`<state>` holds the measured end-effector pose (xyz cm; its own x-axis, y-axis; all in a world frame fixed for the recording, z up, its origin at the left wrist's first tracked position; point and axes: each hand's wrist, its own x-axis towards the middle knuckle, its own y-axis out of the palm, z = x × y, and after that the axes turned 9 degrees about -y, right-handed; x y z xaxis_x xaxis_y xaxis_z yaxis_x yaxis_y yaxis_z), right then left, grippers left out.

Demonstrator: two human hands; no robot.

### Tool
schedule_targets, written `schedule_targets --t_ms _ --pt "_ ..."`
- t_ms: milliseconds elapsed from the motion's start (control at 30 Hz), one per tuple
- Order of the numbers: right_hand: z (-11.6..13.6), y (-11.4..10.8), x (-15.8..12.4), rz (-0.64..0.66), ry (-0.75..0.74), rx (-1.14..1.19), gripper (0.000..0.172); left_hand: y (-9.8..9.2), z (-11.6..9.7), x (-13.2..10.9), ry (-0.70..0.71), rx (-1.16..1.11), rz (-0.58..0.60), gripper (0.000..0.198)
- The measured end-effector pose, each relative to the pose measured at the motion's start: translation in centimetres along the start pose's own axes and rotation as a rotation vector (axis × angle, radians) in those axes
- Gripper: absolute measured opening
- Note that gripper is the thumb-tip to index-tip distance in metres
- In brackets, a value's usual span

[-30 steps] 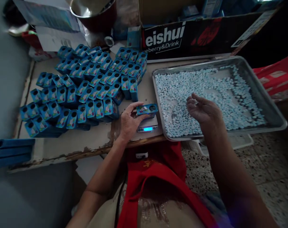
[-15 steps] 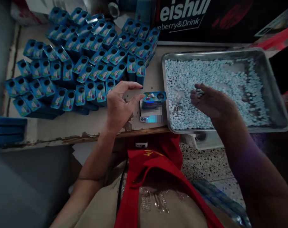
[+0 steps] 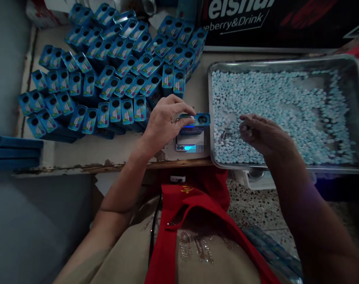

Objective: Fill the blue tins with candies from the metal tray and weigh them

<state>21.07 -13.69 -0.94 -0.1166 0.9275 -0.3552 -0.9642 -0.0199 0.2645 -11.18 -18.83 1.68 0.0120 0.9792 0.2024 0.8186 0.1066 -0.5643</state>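
My left hand [image 3: 163, 120] reaches over a blue tin [image 3: 192, 129] that stands on a small white digital scale [image 3: 183, 142]. Its thumb and forefinger close around a small white tablet [image 3: 192, 117] on the tin's top, beside the round opening. Over the metal tray [image 3: 211, 118] hangs my right hand [image 3: 266, 134], thumb and fingers drawn together; whatever lies inside them is mostly hidden. Pale blue and white tablets [image 3: 241, 94] cover much of the tray's bottom.
Many blue tins [image 3: 126, 85] stand in rows left of the scale, their round openings upward. More blue tins [image 3: 15, 153] lie stacked at the table's left edge. A black printed box [image 3: 241, 27] stands behind the tray. A white container [image 3: 262, 181] sits below the tray.
My left hand has moved right onto the tin's top, and its thumb and forefinger have closed at the tablet. My right hand stays over the tray, its fingers more drawn together. The view has shifted slightly.
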Motion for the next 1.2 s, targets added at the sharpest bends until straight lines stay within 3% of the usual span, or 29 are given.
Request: schedule_targets --t_ms 333,533,667,733,800,900,967,1033,1100,1200 --pt "-0.8 -0.7 0.0 0.075 -0.051 -0.049 0.007 0.0 -0.3 0.3 -0.012 0.071 0.091 0.013" --pt "-1.4 -1.0 0.1 0.093 -0.066 -0.194 0.033 0.9 -0.4 1.4 -0.006 0.136 0.074 0.010" --pt "-0.7 -0.7 -0.3 0.031 -0.326 -0.476 0.022 2.1 -3.3 3.0 0.142 0.083 0.059 0.016" --pt "0.0 -0.6 -0.5 -0.024 -0.499 -0.646 0.017 2.0 -4.3 2.6 0.223 0.044 0.013 0.039" --pt "0.7 -0.7 -0.6 -0.086 -0.561 -0.702 0.018 1.6 -3.5 0.9 0.239 0.016 -0.117 0.055" --pt "0.7 -0.8 -0.4 -0.164 -0.523 -0.605 0.022 1.9 0.6 -2.9 0.102 -0.108 -0.285 0.068" --pt "-0.1 -0.2 -0.1 -0.191 -0.519 -0.506 0.024 3.3 3.7 -4.7 -0.059 -0.192 -0.266 0.076" --pt "-1.3 0.9 0.3 -0.172 -0.481 -0.363 0.027 5.0 5.3 -4.9 -0.144 -0.215 -0.194 0.062" --pt "-2.4 2.4 0.6 -0.104 -0.389 -0.173 0.031 6.1 4.7 -3.4 -0.092 -0.141 -0.148 0.044" --pt "-3.5 4.3 1.0 -0.006 -0.271 0.055 0.040 6.1 0.3 0.3 0.195 0.148 -0.113 0.032"
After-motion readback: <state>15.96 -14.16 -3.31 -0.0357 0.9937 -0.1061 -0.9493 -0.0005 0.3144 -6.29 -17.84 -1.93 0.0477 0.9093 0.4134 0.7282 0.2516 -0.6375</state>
